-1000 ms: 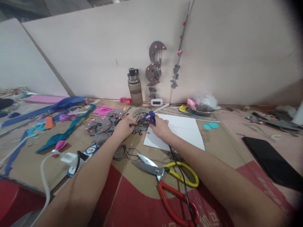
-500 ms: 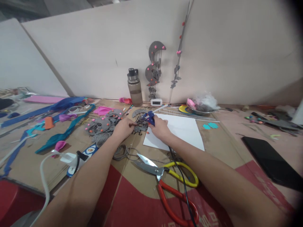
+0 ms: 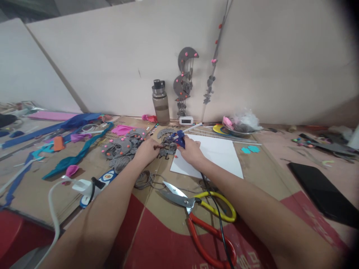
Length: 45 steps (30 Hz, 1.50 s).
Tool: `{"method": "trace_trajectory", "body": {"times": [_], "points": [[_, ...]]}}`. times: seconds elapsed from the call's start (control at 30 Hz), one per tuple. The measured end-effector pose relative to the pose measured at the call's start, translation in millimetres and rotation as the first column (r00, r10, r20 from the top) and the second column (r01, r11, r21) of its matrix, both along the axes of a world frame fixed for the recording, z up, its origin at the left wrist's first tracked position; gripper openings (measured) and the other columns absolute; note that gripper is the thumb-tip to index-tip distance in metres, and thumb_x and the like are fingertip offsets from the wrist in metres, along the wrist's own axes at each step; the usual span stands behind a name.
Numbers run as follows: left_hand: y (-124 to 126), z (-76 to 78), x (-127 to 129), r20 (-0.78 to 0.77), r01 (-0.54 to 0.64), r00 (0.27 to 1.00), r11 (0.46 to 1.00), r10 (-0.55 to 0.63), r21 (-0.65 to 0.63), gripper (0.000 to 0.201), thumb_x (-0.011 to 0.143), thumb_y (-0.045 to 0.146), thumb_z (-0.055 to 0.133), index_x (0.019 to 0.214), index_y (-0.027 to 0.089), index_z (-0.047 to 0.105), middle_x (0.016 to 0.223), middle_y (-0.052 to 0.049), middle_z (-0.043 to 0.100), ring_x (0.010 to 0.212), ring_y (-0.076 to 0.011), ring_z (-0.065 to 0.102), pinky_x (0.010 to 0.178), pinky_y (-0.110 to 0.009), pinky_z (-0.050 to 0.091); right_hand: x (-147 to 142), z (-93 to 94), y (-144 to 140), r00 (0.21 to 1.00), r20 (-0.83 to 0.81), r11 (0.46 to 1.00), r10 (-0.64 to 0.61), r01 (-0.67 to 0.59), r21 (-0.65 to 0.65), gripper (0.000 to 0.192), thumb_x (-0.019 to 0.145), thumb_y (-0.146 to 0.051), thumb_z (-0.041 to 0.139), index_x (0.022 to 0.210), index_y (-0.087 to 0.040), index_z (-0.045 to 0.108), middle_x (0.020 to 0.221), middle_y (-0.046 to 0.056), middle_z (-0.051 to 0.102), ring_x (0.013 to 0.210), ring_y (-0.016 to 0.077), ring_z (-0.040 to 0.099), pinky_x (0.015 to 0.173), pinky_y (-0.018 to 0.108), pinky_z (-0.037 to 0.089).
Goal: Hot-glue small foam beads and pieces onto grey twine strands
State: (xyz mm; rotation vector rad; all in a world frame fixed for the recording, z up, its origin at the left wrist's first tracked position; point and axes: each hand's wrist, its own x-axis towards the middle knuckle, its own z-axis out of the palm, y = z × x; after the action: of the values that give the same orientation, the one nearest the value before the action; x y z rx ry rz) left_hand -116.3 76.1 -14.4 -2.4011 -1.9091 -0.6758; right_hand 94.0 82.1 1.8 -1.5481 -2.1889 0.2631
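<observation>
Both hands have barely shifted since the earlier frames. A metal bowl [image 3: 237, 130] holds white fluff and pink scraps. The right hand [image 3: 190, 151] grips a blue glue gun [image 3: 179, 138]; the left hand [image 3: 146, 150] pinches grey felt cut-outs [image 3: 165, 148] on the cardboard-covered table [image 3: 157, 216].

The one camera sits on my head, looking forward and down along my forearms across the cluttered table [image 3: 157, 220] to the pale wall [image 3: 112, 63] behind, my hands near mid-frame.
</observation>
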Motion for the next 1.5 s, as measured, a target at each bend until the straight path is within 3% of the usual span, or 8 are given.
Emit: {"method": "trace_trajectory", "body": {"times": [0.5,1.5], "points": [[-2.9,5.8,3.5,-0.016,0.008,1.0,1.0,-0.008,-0.001,0.031,0.074,0.016,0.049,0.092,0.022,0.074,0.094,-0.002,0.071,0.093,-0.0176,0.061,0.086,-0.025,0.046,2.4,-0.2,-0.5,1.0,-0.002,1.0,-0.005,0.005,-0.006,0.026,0.084,-0.03,0.046,0.106,-0.017,0.046,0.099,0.01,0.064,0.097,0.026,0.056,0.082,0.037,0.028],[-1.3,3.4,1.8,-0.013,0.022,1.0,1.0,-0.022,0.004,0.031,0.075,0.019,0.049,0.093,0.021,0.073,0.096,-0.003,0.07,0.093,-0.017,0.061,0.085,-0.025,0.046,0.1,-1.0,0.3,1.0,0.003,1.0,0.008,-0.008,0.005,0.024,0.084,-0.029,0.046,0.104,-0.016,0.047,0.096,0.01,0.064,0.093,0.0258,0.056,0.081,0.036,0.029]]}}
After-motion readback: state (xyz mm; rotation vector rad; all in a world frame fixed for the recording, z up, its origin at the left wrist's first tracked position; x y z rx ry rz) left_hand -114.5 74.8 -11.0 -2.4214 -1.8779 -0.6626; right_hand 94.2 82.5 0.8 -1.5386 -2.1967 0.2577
